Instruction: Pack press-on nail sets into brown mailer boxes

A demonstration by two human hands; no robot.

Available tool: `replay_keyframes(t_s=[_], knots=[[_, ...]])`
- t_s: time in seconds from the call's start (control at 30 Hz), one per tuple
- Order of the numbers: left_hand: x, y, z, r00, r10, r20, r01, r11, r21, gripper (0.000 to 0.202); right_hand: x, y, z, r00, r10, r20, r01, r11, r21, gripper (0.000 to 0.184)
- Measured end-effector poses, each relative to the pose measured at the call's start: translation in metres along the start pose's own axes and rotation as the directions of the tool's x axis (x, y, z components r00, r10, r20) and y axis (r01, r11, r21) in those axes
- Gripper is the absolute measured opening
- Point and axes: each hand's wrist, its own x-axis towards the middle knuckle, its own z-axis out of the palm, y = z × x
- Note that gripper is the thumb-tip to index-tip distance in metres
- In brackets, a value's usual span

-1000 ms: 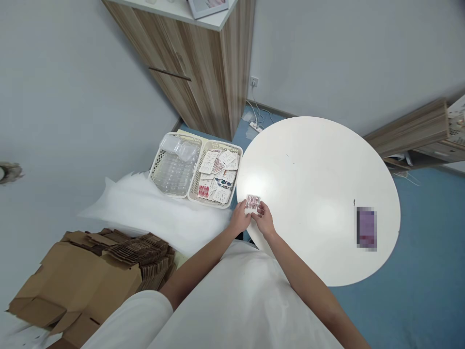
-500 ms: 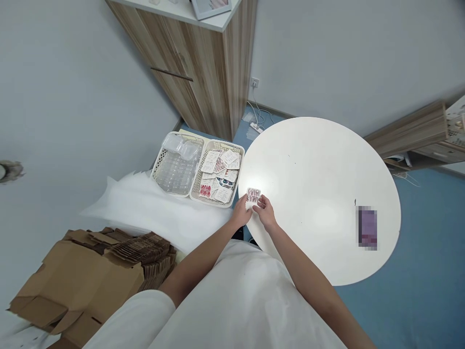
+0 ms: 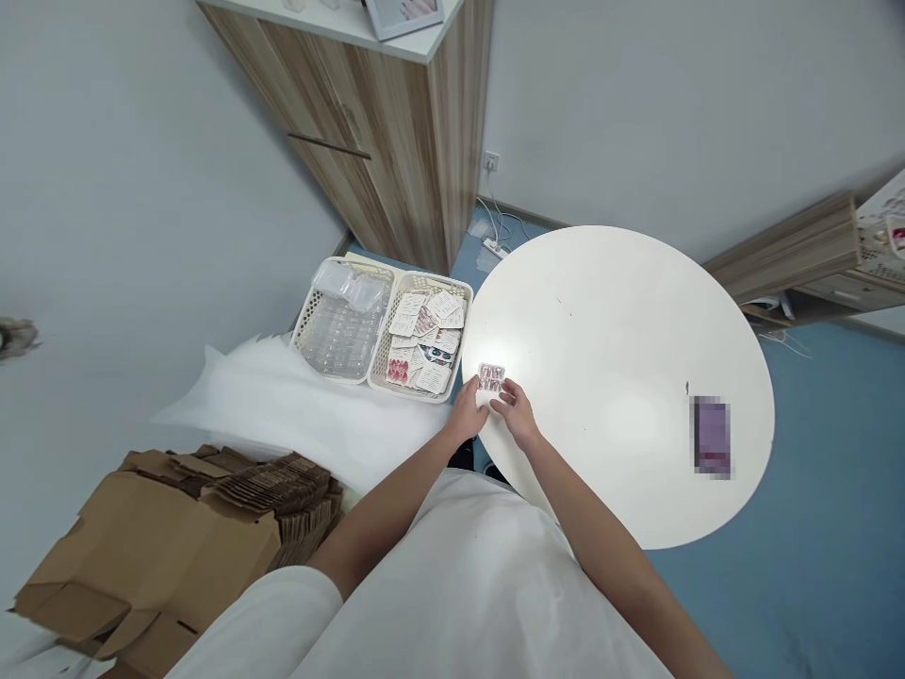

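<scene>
Between my hands, over the near left edge of the round white table, is a small card of press-on nails, its pinkish pieces set in two rows and facing up. My left hand pinches its left edge. On the right edge, the curled fingers of my right hand grip it too. Just left of the table stands a white basket heaped with similar cards, some showing red, pink or blue nails. Beside it, another white basket holds clear plastic boxes.
White foam sheeting lies in front of the baskets, with a stack of flat cardboard boxes at lower left. A blurred-out purple item lies on the table's right side. Behind stands a wooden cabinet, with a power strip on the floor.
The whole view has shifted slightly. Both hands keep their hold on the nail card, which shows almost the same pose.
</scene>
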Motion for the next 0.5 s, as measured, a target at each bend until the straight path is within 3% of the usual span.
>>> replay_keyframes(t_s=[0.27, 0.5], knots=[[-0.011, 0.003, -0.001, 1.0, 0.017, -0.002, -0.017, 1.0, 0.01, 0.077, -0.008, 0.005, -0.011, 0.999, 0.003, 0.052, -0.004, 1.0, 0.017, 0.068], [-0.045, 0.002, -0.005, 0.999, 0.027, -0.043, -0.025, 0.998, 0.056, 0.072, -0.011, 0.012, -0.026, 0.983, -0.038, 0.18, 0.044, 0.999, -0.029, 0.067]])
